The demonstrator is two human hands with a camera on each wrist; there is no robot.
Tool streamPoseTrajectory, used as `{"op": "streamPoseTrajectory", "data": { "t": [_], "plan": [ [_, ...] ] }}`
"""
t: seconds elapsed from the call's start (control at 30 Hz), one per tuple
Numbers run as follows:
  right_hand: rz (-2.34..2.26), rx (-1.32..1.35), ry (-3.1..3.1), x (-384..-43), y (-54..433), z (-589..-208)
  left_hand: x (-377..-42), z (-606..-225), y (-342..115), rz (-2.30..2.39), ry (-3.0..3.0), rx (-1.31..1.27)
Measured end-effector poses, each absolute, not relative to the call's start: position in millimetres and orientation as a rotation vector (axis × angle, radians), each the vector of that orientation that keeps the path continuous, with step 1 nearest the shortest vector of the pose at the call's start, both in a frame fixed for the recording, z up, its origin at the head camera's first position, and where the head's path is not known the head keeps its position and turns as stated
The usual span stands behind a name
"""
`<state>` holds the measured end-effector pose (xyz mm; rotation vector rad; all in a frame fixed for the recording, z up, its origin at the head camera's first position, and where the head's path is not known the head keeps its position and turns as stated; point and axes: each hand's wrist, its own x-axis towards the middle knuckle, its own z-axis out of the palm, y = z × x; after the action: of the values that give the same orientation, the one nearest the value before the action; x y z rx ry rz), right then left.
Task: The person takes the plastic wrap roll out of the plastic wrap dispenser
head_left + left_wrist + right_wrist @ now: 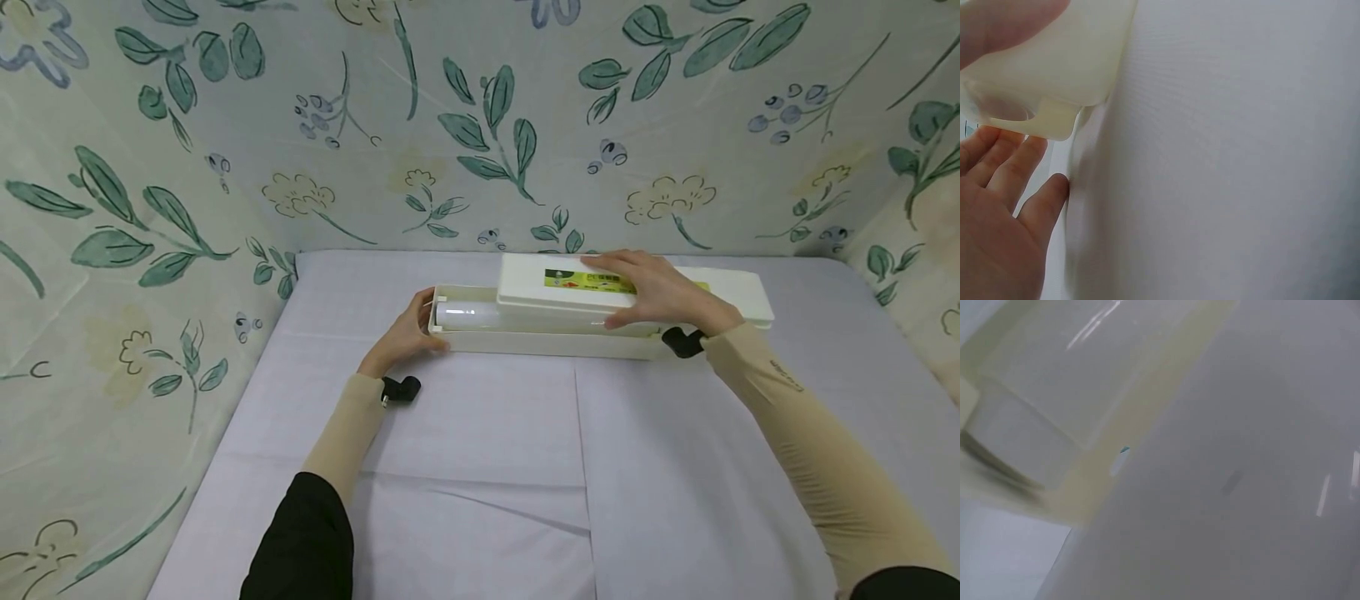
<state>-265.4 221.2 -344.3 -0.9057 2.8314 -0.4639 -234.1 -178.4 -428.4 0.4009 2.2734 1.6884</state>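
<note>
A long white plastic-wrap box (pixel 547 343) lies across the far part of the table, with a roll of plastic wrap (pixel 465 314) inside it. Its white lid (pixel 521 279), bearing a yellow-green label, is off the base, shifted right and covering much of the roll. My left hand (pixel 403 333) grips the base's left end, thumb in front and fingers at the end, as the left wrist view shows beside the box (pixel 1079 69). Across the lid my right hand (pixel 660 290) holds its front and back edges. In the right wrist view the roll (pixel 1029 434) shows close up; no fingers appear there.
White cloth (pixel 480 467) with creases covers the table. Leaf-and-flower patterned fabric (pixel 420 208) rises behind the table's back edge and along both sides. A small black camera (pixel 401 389) sits at the left wrist, another (pixel 681 342) at the right.
</note>
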Motion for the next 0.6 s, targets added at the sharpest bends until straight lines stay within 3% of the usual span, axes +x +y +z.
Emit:
{"op": "streamPoseTrajectory", "data": {
  "t": [0.23,0.6],
  "plan": [
    [-0.456,-0.867,2.843,-262,226,-343,-247,-454,-182,1.713,2.278,0.383],
    [-0.432,-0.866,2.874,-261,234,-341,-246,-456,-182,1.711,2.311,0.384]
  ]
}}
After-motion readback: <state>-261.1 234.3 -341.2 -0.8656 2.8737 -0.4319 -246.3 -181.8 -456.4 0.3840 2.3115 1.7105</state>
